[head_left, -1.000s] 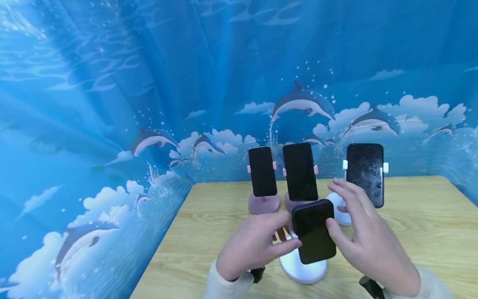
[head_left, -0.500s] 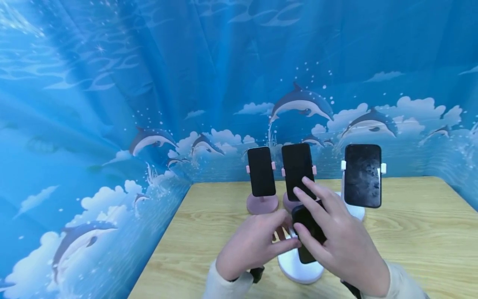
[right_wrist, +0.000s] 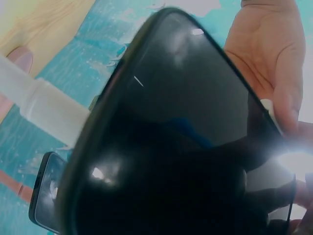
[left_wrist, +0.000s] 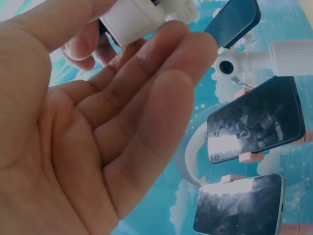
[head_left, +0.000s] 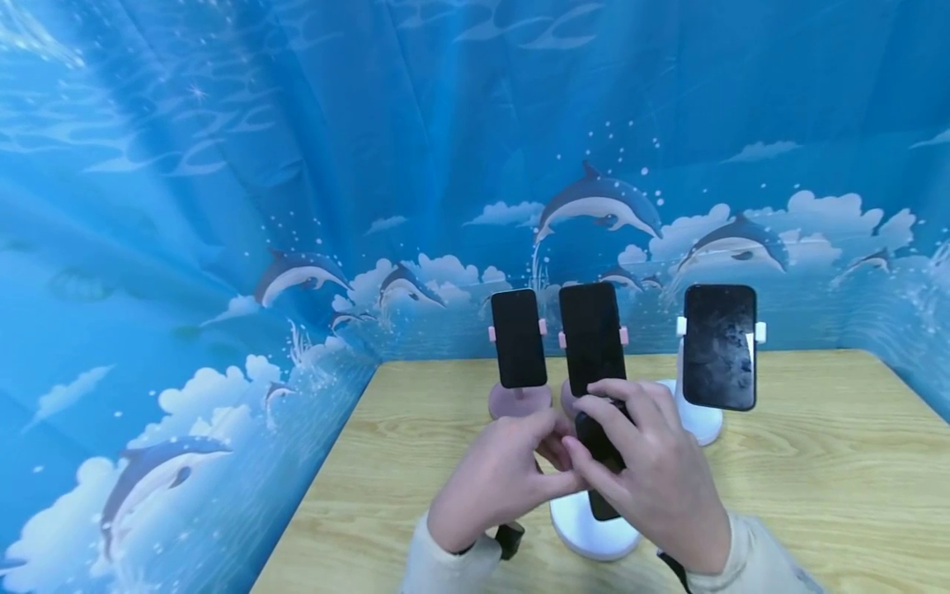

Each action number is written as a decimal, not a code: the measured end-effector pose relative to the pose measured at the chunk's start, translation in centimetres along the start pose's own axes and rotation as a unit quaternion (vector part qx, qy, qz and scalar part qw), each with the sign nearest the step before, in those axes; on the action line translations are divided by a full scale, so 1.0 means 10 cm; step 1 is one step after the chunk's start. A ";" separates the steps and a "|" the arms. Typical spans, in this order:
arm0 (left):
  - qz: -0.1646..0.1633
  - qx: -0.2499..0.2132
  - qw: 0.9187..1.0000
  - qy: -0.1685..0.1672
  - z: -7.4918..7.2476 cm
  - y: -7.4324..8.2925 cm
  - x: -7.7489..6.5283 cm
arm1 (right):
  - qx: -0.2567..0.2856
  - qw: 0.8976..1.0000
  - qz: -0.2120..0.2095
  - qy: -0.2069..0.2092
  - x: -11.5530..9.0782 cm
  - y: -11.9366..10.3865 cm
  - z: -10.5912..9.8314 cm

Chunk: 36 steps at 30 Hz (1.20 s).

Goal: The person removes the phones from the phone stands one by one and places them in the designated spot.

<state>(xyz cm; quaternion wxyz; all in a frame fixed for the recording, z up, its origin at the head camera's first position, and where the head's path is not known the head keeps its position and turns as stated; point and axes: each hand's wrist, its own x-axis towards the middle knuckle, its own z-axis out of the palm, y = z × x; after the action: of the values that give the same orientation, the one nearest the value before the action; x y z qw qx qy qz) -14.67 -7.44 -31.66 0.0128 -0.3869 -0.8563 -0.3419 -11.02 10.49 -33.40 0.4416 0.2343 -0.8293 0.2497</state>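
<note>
Above the white base [head_left: 586, 538], the phone [right_wrist: 161, 112] is leaning, the left hand [head_left: 500, 478] is pinching the white clamp [left_wrist: 132, 22], and the right hand [head_left: 660, 470] is reaching across, its grip unclear, so uneven pressure is risking a slip.

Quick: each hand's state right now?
Left hand: curled by the white clamp; hold can't be told.
Right hand: across the front phone; hold can't be told.
</note>
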 end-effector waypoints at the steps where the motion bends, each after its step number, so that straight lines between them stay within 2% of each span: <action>1: -0.001 0.004 1.000 0.000 0.00 0.00 0.00 | 0.002 1.000 0.000 -0.001 0.00 0.00 0.00; 4: -0.001 0.010 1.000 -0.001 0.00 0.01 0.00 | 0.005 1.000 -0.001 0.002 0.00 -0.01 0.01; 9: 0.007 -0.009 1.000 -0.007 0.00 0.01 0.00 | -0.006 1.000 -0.003 0.015 0.00 -0.03 0.04; 15: 0.037 -0.002 0.999 -0.007 0.00 -0.02 0.00 | -0.011 1.000 -0.013 0.020 0.00 -0.03 0.06; 24: 0.062 0.002 0.998 -0.005 -0.02 -0.04 0.02 | -0.008 0.999 -0.014 -0.028 0.02 -0.02 0.01; 28: 0.065 0.029 0.997 -0.002 -0.01 -0.02 0.03 | -0.010 0.999 -0.007 -0.048 0.03 -0.02 -0.02; 32: 0.067 0.058 0.996 0.001 0.01 -0.01 0.03 | -0.017 0.999 -0.007 -0.050 0.03 -0.02 -0.03; 36: 0.073 0.060 0.995 -0.001 0.03 -0.01 0.03 | -0.022 0.999 -0.012 -0.046 0.04 -0.02 -0.02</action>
<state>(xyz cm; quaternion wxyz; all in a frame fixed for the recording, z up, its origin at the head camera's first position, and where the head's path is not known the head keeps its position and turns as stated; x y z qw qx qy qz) -14.84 -7.13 -31.85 0.0599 -0.4477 -0.8446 -0.2874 -10.94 10.40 -32.88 0.4108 0.2460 -0.8511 0.2152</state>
